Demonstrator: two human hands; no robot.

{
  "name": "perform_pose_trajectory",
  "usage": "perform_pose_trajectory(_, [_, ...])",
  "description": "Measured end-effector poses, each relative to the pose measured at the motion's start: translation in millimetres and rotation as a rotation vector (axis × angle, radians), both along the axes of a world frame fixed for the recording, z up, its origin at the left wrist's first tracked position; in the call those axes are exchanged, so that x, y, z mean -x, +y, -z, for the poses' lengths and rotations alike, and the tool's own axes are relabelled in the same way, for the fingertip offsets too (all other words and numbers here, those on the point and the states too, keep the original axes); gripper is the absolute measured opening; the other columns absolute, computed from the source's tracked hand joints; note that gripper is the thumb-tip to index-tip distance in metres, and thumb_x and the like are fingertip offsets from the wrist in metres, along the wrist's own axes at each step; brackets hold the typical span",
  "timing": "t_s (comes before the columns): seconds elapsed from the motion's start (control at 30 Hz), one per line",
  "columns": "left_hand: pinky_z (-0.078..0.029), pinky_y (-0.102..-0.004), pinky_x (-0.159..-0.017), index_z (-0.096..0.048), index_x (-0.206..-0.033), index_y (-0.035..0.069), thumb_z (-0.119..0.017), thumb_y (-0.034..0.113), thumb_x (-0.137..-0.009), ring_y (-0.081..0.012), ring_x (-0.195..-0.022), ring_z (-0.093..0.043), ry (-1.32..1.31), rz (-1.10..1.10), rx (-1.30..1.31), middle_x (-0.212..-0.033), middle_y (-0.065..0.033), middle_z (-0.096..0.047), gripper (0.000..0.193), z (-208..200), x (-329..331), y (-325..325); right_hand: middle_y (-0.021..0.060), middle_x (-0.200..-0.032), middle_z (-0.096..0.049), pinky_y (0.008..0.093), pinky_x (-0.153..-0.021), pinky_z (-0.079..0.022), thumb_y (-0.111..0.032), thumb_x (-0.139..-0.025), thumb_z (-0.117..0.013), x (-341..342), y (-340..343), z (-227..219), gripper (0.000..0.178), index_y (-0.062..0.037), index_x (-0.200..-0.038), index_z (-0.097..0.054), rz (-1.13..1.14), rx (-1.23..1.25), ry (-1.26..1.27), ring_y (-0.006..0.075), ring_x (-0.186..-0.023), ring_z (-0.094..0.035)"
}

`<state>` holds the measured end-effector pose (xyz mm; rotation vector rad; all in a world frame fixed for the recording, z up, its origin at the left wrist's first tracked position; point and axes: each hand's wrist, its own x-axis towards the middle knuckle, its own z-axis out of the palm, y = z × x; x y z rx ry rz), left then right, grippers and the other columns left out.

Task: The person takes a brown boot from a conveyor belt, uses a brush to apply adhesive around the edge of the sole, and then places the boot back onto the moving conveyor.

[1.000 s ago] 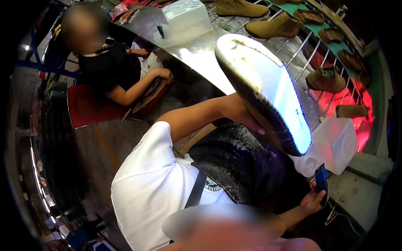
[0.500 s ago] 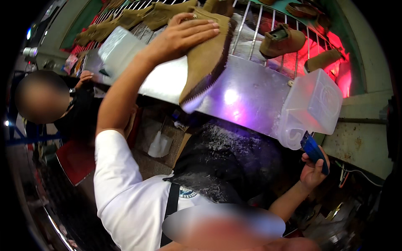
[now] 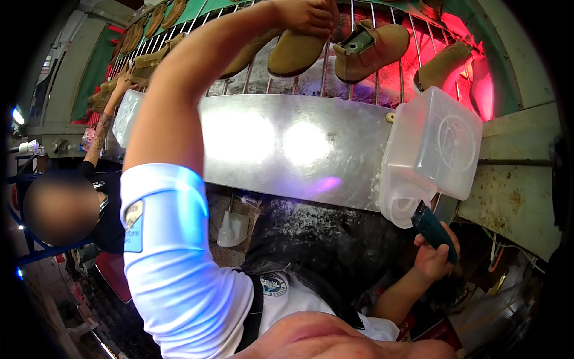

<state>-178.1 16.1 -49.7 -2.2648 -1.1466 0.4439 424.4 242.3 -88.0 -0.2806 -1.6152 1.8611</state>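
Observation:
At the top, my left hand [image 3: 308, 15] is stretched out to the wire rack, its fingers curled round the upper part of a tan suede boot [image 3: 294, 55]. The boot's rounded toe points toward me, and the part above my fingers is cut off by the picture's edge. On the right, my right hand [image 3: 433, 258] is closed round a blue flat-handled brush [image 3: 436, 232]. The brush's dark bristle end is beside the round mouth of a translucent plastic container [image 3: 439, 140] at the metal plate's right end.
More tan boots, one of them a short boot [image 3: 372, 51], stand on the rack [image 3: 326, 78] under red light. A shiny metal plate [image 3: 263, 173] lies before it. At the left a person [image 3: 110, 209] reaches an arm to the rack. A white bottle [image 3: 227, 232] stands below the plate.
My left hand has moved up and away from the metal plate to the rack, along with the boot. The brush stays in my right hand, slightly lower and turned. The person at left now reaches to the rack.

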Motion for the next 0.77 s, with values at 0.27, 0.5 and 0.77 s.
perform_pose_trajectory(0.27, [-0.020,-0.0451,-0.131,-0.055,-0.140,0.027,-0.051,0.021,-0.094,-0.0241,-0.151,-0.036,0.049,-0.259,-0.090,-0.154,0.0049,-0.051,0.046,65.9,13.3,18.6,0.0293,-0.101,-0.069,0.0350,-0.049,-0.058,-0.035,-0.098,-0.070,-2.6,11.3,-5.8,0.059,0.0156,-0.125,-0.058,-0.037,0.006,-0.062,0.0287,-0.062,-0.069])
perform_pose_trajectory(0.5, [-0.024,-0.0439,-0.128,-0.038,-0.159,0.025,-0.057,0.016,-0.093,-0.0221,-0.157,-0.026,-0.096,-0.776,-0.309,-0.169,0.0016,-0.031,0.069,43.6,-82.7,-39.4,0.0289,-0.111,-0.067,0.0368,-0.067,-0.060,-0.027,-0.094,-0.073,14.9,20.2,-36.2,0.048,0.0103,-0.122,-0.063,-0.277,-0.109,-0.135,0.0306,-0.080,-0.071])
perform_pose_trajectory(0.77, [-0.031,-0.0540,-0.121,-0.068,-0.129,0.008,-0.060,-0.006,-0.081,-0.0347,-0.148,-0.042,-0.895,-0.899,-0.871,-0.150,-0.0171,-0.055,0.051,85.3,-270.6,-86.8,0.0216,-0.123,-0.063,0.0386,-0.094,-0.048,-0.037,-0.085,-0.083,25.2,15.8,-76.5,0.049,0.0015,-0.113,-0.068,-0.290,-0.707,-0.264,0.0282,-0.107,-0.061])
